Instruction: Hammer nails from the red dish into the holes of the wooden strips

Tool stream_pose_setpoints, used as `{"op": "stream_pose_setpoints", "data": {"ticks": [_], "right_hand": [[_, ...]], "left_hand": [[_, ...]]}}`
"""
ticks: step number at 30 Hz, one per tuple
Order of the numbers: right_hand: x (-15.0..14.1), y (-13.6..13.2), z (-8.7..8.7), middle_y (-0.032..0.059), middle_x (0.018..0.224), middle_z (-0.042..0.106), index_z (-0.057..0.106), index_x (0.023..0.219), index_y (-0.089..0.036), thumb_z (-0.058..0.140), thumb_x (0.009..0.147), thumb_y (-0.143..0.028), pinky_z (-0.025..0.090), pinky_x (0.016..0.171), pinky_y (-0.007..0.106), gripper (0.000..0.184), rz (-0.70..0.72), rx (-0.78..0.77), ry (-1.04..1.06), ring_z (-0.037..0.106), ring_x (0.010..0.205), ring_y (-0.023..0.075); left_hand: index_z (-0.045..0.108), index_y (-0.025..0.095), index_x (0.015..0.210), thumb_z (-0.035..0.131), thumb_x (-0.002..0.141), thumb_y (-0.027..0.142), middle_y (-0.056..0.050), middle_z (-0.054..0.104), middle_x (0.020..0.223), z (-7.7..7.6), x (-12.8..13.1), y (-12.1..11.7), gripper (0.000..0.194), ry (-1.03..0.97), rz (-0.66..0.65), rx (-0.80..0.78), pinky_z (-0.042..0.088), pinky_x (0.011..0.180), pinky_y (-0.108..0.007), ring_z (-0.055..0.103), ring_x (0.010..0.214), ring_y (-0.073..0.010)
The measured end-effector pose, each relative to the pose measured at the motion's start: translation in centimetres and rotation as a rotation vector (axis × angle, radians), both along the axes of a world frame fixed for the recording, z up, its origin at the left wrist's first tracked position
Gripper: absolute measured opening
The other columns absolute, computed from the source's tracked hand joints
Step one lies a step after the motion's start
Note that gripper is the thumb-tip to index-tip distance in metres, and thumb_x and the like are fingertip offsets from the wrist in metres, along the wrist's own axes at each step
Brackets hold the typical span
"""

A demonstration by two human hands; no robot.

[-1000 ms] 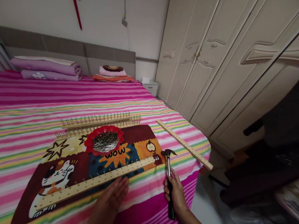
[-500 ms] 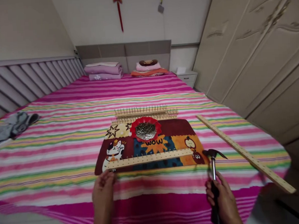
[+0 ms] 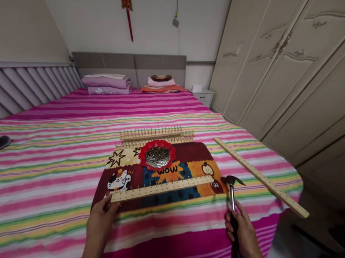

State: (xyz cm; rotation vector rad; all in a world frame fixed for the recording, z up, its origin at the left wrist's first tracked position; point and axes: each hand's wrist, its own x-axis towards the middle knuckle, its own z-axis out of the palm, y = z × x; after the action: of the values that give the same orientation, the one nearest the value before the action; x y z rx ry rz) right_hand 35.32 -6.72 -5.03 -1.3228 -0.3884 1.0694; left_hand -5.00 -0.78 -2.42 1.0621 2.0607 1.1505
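My right hand (image 3: 241, 227) is wrapped around the black handle of a claw hammer (image 3: 232, 199), its metal head upward beside the mat's right edge. With thumb and fingers, my left hand (image 3: 100, 217) grips the left end of a pale wooden strip (image 3: 164, 188). Small holes dot this strip, and a row of nails stands along its far side. It lies across a colourful printed mat (image 3: 191, 153) bearing a cat, apples and the word WOW. A red scalloped bowl (image 3: 142, 157) full of loose nails (image 3: 158, 157) sits at the mat's far side.
Beyond the bowl lie wooden strips (image 3: 152, 136) bristling with upright nails. Another long holed strip (image 3: 258, 174) rests at the right of the striped bedspread (image 3: 47, 166). Folded bedding (image 3: 108, 84) is stacked near the headboard. A wardrobe (image 3: 287, 69) stands along the right side.
My left hand has gone from beside the strip's left end to gripping it. The hammer stays in my right hand. The whole view has shifted, with the scene sliding left.
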Motion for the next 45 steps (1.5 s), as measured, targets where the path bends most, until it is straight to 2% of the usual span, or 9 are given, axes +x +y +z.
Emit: {"op": "stream_pose_setpoints", "data": {"ticks": [4, 8, 12, 15, 18, 24, 29, 35, 45], "right_hand": [[0.2, -0.1, -0.1, -0.0068, 0.058, 0.057, 0.050, 0.121, -0.031, 0.067, 0.071, -0.043, 0.031, 0.029, 0.013, 0.055, 0.006, -0.009, 0.020, 0.040, 0.038, 0.0073], [0.4, -0.1, -0.2, -0.0069, 0.056, 0.056, 0.050, 0.121, -0.031, 0.066, 0.071, -0.044, 0.030, 0.029, 0.013, 0.053, 0.003, -0.028, 0.032, 0.039, 0.038, 0.0073], [0.3, 0.2, -0.1, -0.0063, 0.057, 0.057, 0.050, 0.120, -0.031, 0.067, 0.070, -0.046, 0.029, 0.029, 0.013, 0.055, -0.009, -0.053, 0.035, 0.039, 0.038, 0.0073], [0.4, 0.3, -0.3, -0.0059, 0.057, 0.058, 0.049, 0.122, -0.031, 0.067, 0.068, -0.048, 0.029, 0.029, 0.014, 0.060, -0.006, -0.071, 0.057, 0.040, 0.037, 0.0077], [0.6, 0.3, -0.6, -0.0060, 0.058, 0.058, 0.049, 0.121, -0.031, 0.068, 0.067, -0.049, 0.028, 0.028, 0.014, 0.060, -0.009, -0.077, 0.078, 0.040, 0.037, 0.0079], [0.9, 0.2, -1.0, -0.0065, 0.058, 0.055, 0.056, 0.089, -0.024, 0.067, 0.070, -0.046, 0.026, 0.028, 0.013, 0.031, 0.020, -0.072, 0.128, 0.036, 0.037, 0.0051], [0.8, 0.4, -1.1, -0.0062, 0.058, 0.056, 0.056, 0.092, -0.025, 0.066, 0.069, -0.048, 0.027, 0.027, 0.013, 0.034, 0.012, -0.087, 0.133, 0.037, 0.036, 0.0059], [0.8, 0.6, -1.6, -0.0062, 0.057, 0.057, 0.054, 0.095, -0.025, 0.067, 0.069, -0.046, 0.029, 0.026, 0.014, 0.036, 0.025, -0.051, 0.130, 0.037, 0.036, 0.0068], [0.1, 0.5, -0.9, -0.0072, 0.056, 0.055, 0.055, 0.097, -0.026, 0.065, 0.070, -0.044, 0.030, 0.026, 0.013, 0.034, 0.020, -0.020, 0.108, 0.038, 0.036, 0.0067]], "left_hand": [[0.066, 0.018, 0.093, 0.064, 0.055, 0.041, -0.009, 0.069, 0.083, 2.0, 0.1, -0.2, 0.044, 0.115, 0.017, -0.065, 0.048, 0.067, -0.034, 0.064, 0.081, -0.0287], [0.065, 0.019, 0.098, 0.050, 0.072, 0.042, -0.012, 0.066, 0.098, 5.9, 2.4, 1.2, 0.037, 0.486, 0.053, 0.002, 0.046, 0.073, -0.039, 0.061, 0.088, -0.0301], [0.067, 0.019, 0.092, 0.047, 0.078, 0.032, -0.009, 0.068, 0.099, 8.7, 7.1, 6.4, 0.028, 0.662, -0.262, 0.088, 0.043, 0.084, -0.034, 0.059, 0.093, -0.0251], [0.070, 0.017, 0.090, 0.045, 0.079, 0.021, -0.012, 0.069, 0.098, 8.9, 10.1, 10.9, 0.028, 0.874, -0.495, -0.036, 0.039, 0.087, -0.034, 0.059, 0.094, -0.0258], [0.072, 0.021, 0.085, 0.046, 0.076, 0.016, -0.012, 0.070, 0.095, 8.3, 11.4, 13.9, 0.028, 0.987, -0.602, -0.206, 0.037, 0.081, -0.037, 0.058, 0.094, -0.0284], [0.072, 0.023, 0.071, 0.051, 0.068, 0.012, -0.011, 0.071, 0.087, 7.6, 11.1, 15.8, 0.023, 1.064, -0.736, -0.284, 0.029, 0.085, -0.043, 0.057, 0.090, -0.0281], [0.067, 0.024, 0.058, 0.058, 0.062, 0.013, -0.008, 0.070, 0.080, 7.8, 10.8, 16.2, 0.014, 1.007, -0.857, -0.193, 0.025, 0.088, -0.041, 0.054, 0.088, -0.0250], [0.066, 0.024, 0.059, 0.057, 0.069, 0.021, -0.004, 0.071, 0.075, 7.9, 8.9, 15.8, 0.014, 0.857, -0.872, -0.114, 0.031, 0.085, -0.034, 0.059, 0.080, -0.0201], [0.073, 0.021, 0.072, 0.065, 0.057, 0.038, -0.001, 0.072, 0.073, 8.3, 7.1, 13.5, 0.024, 0.069, -0.522, -0.036, 0.043, 0.066, -0.026, 0.061, 0.071, -0.0184]]}}
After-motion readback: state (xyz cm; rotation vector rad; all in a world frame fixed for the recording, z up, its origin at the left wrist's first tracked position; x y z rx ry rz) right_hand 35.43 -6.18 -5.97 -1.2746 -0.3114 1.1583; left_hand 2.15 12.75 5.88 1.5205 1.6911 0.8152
